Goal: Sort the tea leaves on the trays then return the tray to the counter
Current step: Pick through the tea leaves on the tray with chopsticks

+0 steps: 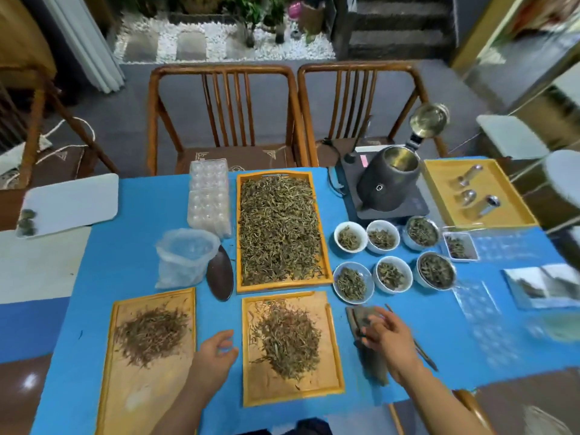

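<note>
3 trays point(284, 229) w/ tea, long axes front-back; hands: left point(216, 356) loose, right point(387, 337) grip unclear.

The bench point(131, 215) wears a smooth, matt blue cloth. The three trays point(284, 180) look like pale wood with a dull finish. The tea leaves point(279, 227) are dry, thin and rough. The small bowls point(350, 237) are shiny white china. The egg box point(208, 196) and the bag point(185, 257) are clear, glossy plastic. The kettle point(387, 183) is dark and matt outside, shiny metal inside. The chairs point(222, 117) are polished wood.
</note>
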